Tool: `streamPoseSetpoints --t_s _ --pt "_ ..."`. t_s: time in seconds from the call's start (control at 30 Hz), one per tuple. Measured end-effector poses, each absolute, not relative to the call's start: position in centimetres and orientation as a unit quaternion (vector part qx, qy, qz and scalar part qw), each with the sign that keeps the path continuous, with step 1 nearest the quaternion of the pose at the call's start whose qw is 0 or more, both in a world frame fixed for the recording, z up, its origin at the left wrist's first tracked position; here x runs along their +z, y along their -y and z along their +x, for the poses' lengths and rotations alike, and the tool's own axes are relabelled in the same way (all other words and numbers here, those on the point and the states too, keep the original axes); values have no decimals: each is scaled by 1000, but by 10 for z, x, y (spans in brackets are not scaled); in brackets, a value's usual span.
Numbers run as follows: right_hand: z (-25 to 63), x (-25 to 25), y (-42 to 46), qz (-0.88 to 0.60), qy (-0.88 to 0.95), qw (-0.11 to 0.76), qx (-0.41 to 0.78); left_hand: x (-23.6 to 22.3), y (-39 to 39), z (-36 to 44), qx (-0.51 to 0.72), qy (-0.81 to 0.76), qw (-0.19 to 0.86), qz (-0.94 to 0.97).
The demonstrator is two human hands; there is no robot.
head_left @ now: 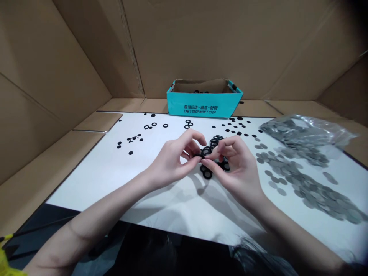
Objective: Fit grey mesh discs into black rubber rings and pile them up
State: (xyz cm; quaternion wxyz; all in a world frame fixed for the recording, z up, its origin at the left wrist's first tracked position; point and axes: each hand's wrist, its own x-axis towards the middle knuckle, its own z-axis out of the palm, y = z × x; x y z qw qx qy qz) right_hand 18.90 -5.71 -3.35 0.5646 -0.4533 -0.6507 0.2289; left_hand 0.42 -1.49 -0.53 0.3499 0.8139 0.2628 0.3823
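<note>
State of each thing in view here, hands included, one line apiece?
Left hand: pinching a small black piece
Right hand: pinching the same piece
Black rings: bunched, partly hidden by the hands
Turquoise box: upright, open-topped, dark pieces inside
Loose grey discs: spread in an overlapping heap
Plastic bag: crumpled, partly filled

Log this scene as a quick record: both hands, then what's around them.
Left hand: pinching a small black piece
Right hand: fingertips at the same piece
Close by: cluster of black rings on white tabletop
Back: open turquoise box, dark pieces inside
Right side: clear plastic bag; loose grey discs nearer the person
</note>
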Motion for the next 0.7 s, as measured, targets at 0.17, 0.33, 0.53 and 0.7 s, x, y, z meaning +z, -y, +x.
streamPoseSetpoints --t_s 0.17,0.33,0.53,0.7 --pt "188 -30 56 -447 627 578 269 -6 14 2 392 -255 347 813" --pt "191 -24 51 -412 520 580 472 -7 10 0 429 -173 332 823" --pt "197 -20 50 -398 494 512 579 -8 10 2 454 -142 280 834" --pt "199 -19 48 -391 491 497 599 -8 9 1 459 -117 236 848"
